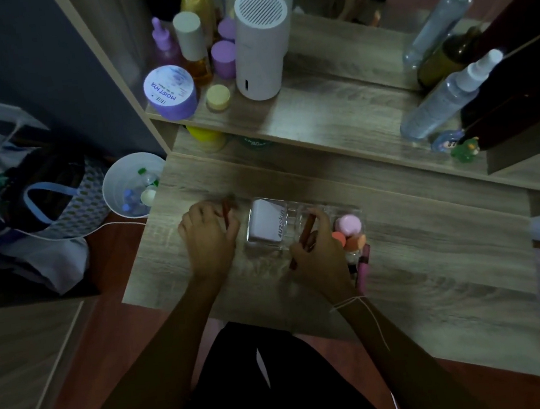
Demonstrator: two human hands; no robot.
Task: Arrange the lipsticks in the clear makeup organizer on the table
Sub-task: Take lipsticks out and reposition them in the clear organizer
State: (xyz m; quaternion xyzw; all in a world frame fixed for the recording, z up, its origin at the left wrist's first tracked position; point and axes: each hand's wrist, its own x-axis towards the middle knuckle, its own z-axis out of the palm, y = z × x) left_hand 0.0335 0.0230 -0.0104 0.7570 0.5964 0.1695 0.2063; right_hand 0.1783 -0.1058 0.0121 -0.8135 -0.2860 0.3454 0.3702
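Task mid-way, judged. Organizer (284,224) centre of bench (435,270). Left hand (208,234) pinching lipstick (227,212) just left of organizer. Right hand (316,249) gripping second lipstick (307,225), tip over slots. Pink tube (363,266) loose, near right. Slotted count: cannot tell.

The person is wearing no sleeves, a thin white string bracelet (350,302) trailing a loose end, and black lap clothing (280,379).
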